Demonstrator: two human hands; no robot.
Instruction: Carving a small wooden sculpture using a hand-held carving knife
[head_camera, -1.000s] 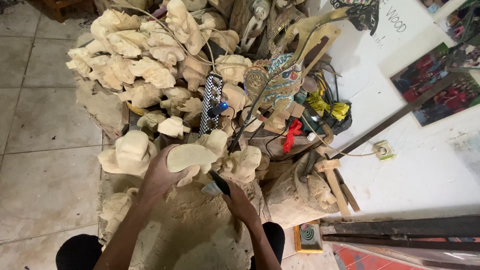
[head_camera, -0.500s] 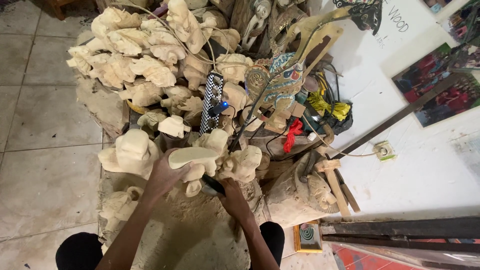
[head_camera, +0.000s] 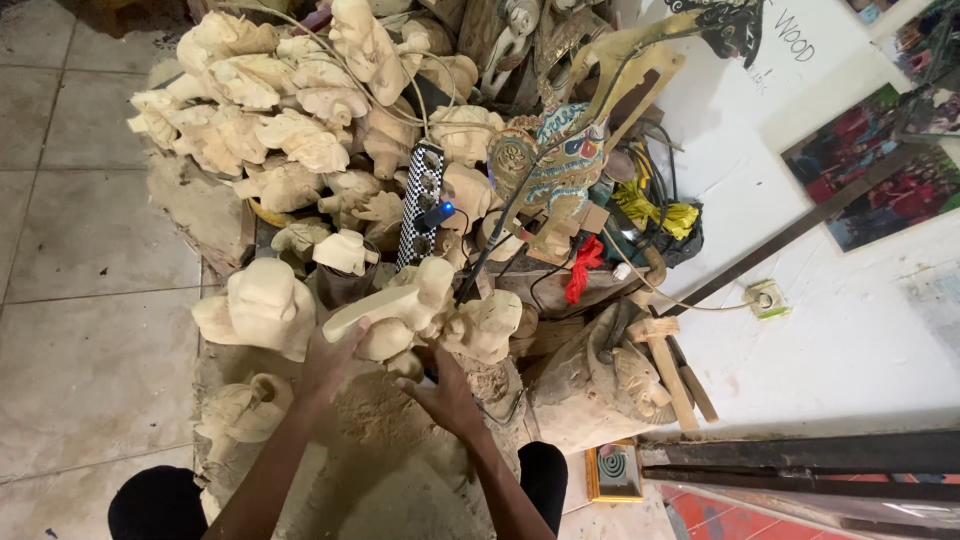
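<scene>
Pale unfinished wood makes up the carving (head_camera: 385, 312) that the left hand (head_camera: 328, 362) grips from below, fingers clamped on its flat lower end. It sits at the near edge of a heap of raw wooden figures (head_camera: 270, 130), just beside a blocky carved figure (head_camera: 258, 308). The right hand (head_camera: 443, 392) rests close under it, fingers curled around a dark tool (head_camera: 428, 380), mostly hidden.

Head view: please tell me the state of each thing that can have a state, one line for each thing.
pale wooden carving: unpainted, held by the left hand.
right hand: resting on the sawdust-covered block; whether it holds anything cannot be told.
checkered power strip: blue light on, a plug inserted.
wall socket: a cable plugged in.
pile of carvings: unpainted, heaped.
</scene>
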